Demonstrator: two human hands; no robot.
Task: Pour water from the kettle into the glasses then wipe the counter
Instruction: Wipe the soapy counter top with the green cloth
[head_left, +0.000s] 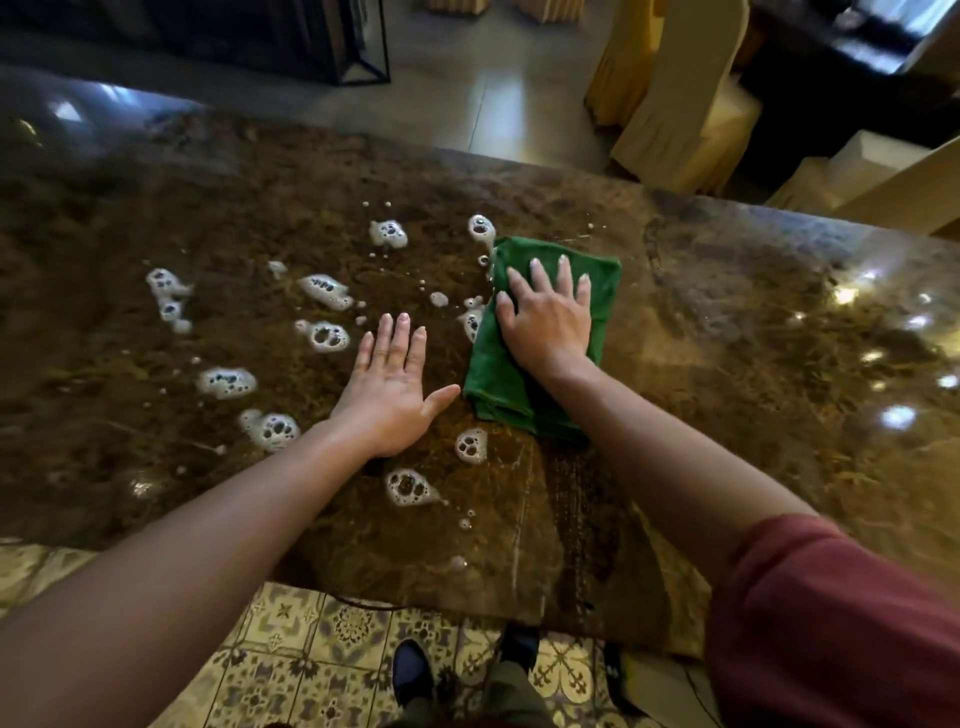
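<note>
A folded green cloth (498, 384) lies on the brown marble counter (727, 332) near its middle. My right hand (550, 317) presses flat on the cloth, fingers spread. My left hand (389, 384) rests flat on the bare counter just left of the cloth, fingers apart, holding nothing. Several white foam blobs (327, 291) dot the counter to the left and in front of the cloth. A wet streak (571, 509) runs from the cloth toward the near edge. No kettle or glasses are in view.
The counter's near edge (415, 603) runs above a patterned tile floor (291, 654), where my shoes show. Beyond the far edge stand cloth-covered chairs (680, 98) and a dark metal frame (363, 47). Ceiling lights glare on the counter's right part (883, 364).
</note>
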